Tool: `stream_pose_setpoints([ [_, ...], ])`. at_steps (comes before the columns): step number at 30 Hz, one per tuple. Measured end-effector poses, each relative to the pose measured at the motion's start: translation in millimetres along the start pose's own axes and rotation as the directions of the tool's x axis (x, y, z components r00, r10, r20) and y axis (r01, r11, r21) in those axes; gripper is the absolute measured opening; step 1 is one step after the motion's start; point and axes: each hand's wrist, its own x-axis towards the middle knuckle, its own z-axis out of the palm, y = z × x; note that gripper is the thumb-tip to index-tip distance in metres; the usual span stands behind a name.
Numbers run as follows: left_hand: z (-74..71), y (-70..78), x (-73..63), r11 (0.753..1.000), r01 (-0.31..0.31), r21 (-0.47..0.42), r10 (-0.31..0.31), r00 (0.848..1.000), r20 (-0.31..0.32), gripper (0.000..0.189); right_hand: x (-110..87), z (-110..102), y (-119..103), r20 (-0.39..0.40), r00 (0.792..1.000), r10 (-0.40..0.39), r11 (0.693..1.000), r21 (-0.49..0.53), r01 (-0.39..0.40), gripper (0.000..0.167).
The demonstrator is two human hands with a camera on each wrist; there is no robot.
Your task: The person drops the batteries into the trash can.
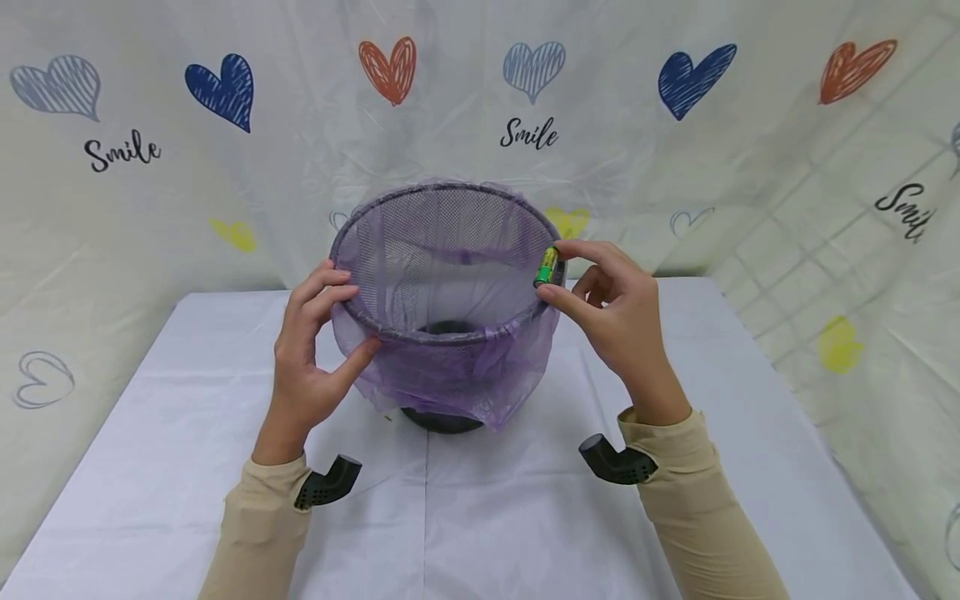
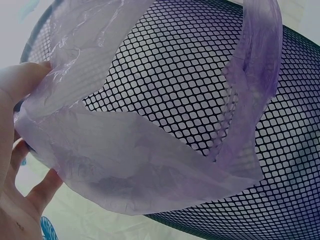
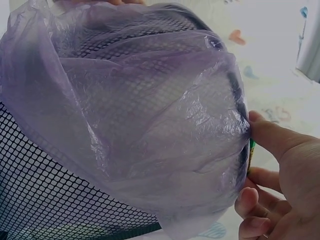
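A dark mesh wastebasket [image 1: 450, 338] stands on the table, its round mouth facing up toward the head camera. A thin purple plastic bag [image 1: 517, 375] lines it and hangs folded over the rim outside. My left hand [image 1: 311, 354] grips the rim at its left side, thumb outside the front and fingertips over the edge. At the right side of the rim, my right hand [image 1: 621, 308] pinches a small green and yellow battery [image 1: 547, 267] between thumb and index finger. The right wrist view shows only a sliver of the battery [image 3: 252, 150] behind the bag's edge.
A white cloth [image 1: 187, 467] covers the table. Behind it hangs a pale curtain [image 1: 300, 150] printed with hearts and "Smile". Each sleeve cuff has a black curved device [image 1: 330, 481] on it. The basket's dark base [image 1: 442, 422] shows below the bag.
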Motion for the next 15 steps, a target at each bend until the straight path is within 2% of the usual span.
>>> stream_pose_setpoints([
  [7, -1.0, -12.1, -4.6, 1.0, -0.022, 0.012, 0.022, 1.0, 0.003, 0.058, 0.3, -0.8, -2.2, 0.015, 0.999, 0.029, 1.0, 0.011, -0.029, 0.042],
  [15, -1.1, -14.6, -5.0, 1.0, -0.029, 0.006, 0.029, 1.0, 0.008, 0.056, -0.7, -3.5, -1.1, 0.058, 0.997, 0.055, 0.998, 0.017, -0.056, 0.044],
])
